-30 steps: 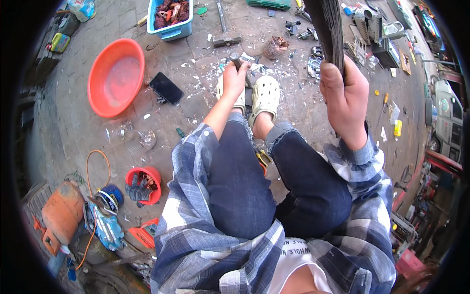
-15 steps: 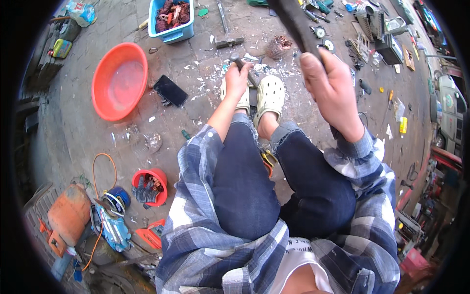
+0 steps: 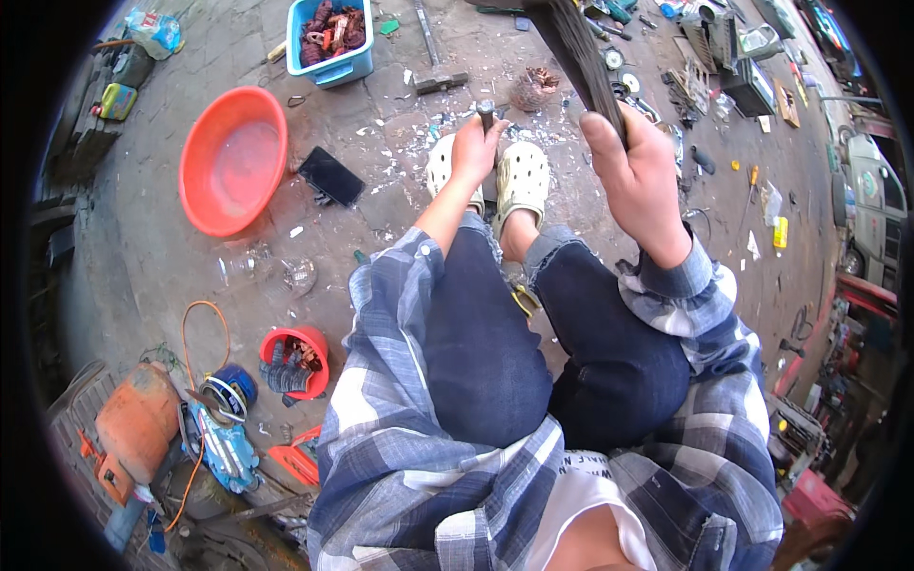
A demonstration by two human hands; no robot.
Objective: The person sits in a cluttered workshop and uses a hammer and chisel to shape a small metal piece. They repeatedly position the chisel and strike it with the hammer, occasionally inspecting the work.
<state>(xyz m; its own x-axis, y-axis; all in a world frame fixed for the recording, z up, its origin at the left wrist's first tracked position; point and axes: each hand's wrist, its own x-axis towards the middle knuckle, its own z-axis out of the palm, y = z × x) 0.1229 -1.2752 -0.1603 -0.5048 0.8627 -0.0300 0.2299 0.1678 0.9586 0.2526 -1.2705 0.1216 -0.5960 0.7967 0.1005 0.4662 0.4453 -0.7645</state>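
My left hand (image 3: 471,150) is closed round a metal chisel-like bar (image 3: 486,116), held between the toes of my pale perforated clogs (image 3: 522,186); its lower end is partly hidden. My right hand (image 3: 630,181) is raised over the ground at right, gripping a long dark, rough handle (image 3: 576,57) that slants up to the top edge, its far end not clear. Below the hands, white chips (image 3: 419,128) lie scattered round the clogs. A sledgehammer (image 3: 440,81) lies beyond them, beside a round scrap lump (image 3: 535,90).
A red basin (image 3: 233,162) and black phone (image 3: 331,176) lie left. A blue tub of copper-coloured scrap (image 3: 328,43) is at top. A red bucket with gloves (image 3: 290,357), orange machine (image 3: 138,428) and cord are lower left. Tools, metal parts (image 3: 747,90) and a vehicle (image 3: 871,209) are right.
My right hand and the dark handle have moved left, the handle now slanting toward the upper left. The bar in my left hand looks more upright.
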